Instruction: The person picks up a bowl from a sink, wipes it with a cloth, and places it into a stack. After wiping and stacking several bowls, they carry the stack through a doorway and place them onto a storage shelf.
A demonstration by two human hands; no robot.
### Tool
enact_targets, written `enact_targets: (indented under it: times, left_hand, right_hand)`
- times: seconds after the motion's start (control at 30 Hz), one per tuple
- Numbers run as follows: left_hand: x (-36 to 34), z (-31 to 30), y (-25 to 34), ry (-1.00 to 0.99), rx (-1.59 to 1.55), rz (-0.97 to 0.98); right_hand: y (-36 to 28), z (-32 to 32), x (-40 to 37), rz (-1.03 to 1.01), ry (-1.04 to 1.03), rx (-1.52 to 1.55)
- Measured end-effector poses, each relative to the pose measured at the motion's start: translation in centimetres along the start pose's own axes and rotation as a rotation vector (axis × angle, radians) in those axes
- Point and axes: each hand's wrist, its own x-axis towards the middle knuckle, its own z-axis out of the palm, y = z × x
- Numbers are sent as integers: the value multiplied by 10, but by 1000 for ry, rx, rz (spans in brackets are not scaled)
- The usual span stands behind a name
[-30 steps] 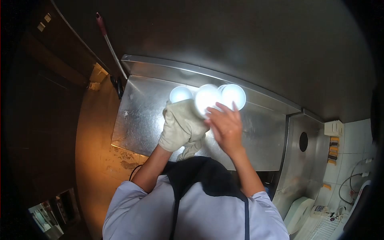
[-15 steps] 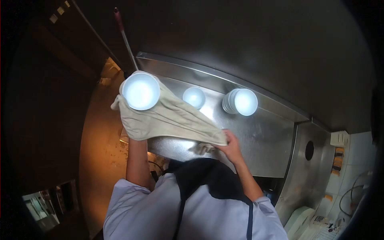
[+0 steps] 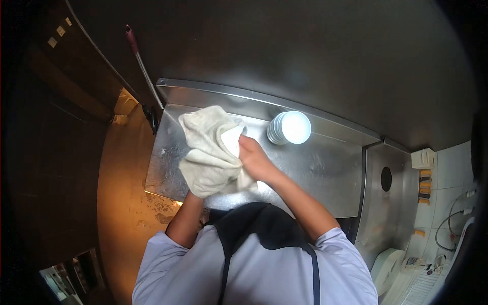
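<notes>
Where the person's black apron [image 3: 254, 223] meets the near edge of the steel counter [image 3: 325, 175], the left forearm [image 3: 184, 221] reaches far, and its end goes under a pale cloth [image 3: 203, 152]. The left hand is wholly covered by that fabric, so I cannot tell whether its fingers are spread or closed.

The bare right hand [image 3: 255, 158] is closed on the cloth's right side, where the folds gather toward it. Between folds and fingers shows a smooth white patch, apparently part of a white bowl [image 3: 231, 141] – it lies just left of the right fingers, mostly wrapped, and its opening cannot be made out. A grey-blue edge [image 3: 244, 130] peeks out just beyond; whether it belongs to the same bowl is unclear.

Far and to the right of this grip, on the counter and well within the right arm's side, is a nested stack of bowls [image 3: 288, 127]. Its long axis runs left to right in the view, the broad bright round at the right end. The right hand is the nearer of the two – close, but apart from it.

Behind the stack runs a raised metal ledge [image 3: 264, 100], then the dark wall [image 3: 284, 51].
</notes>
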Motion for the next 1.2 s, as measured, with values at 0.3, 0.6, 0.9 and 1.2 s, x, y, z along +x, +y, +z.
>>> enact_targets:
  times: [0.3, 0.6, 0.9, 1.2]
  left_hand:
    - [38, -31, 31, 211, -411, -293]
    - [19, 1, 45, 80, -243, -287]
    - [31, 36, -41, -114, 618, -424]
    - [39, 91, -111, -451, 850, -143]
  right_hand:
    - [-24, -43, -49, -142, 345, 221]
    - [41, -9, -35, -95, 172, -18]
    - [59, -5, -66, 353, -355, -562]
    - [38, -99, -54, -305, 686, -1292]
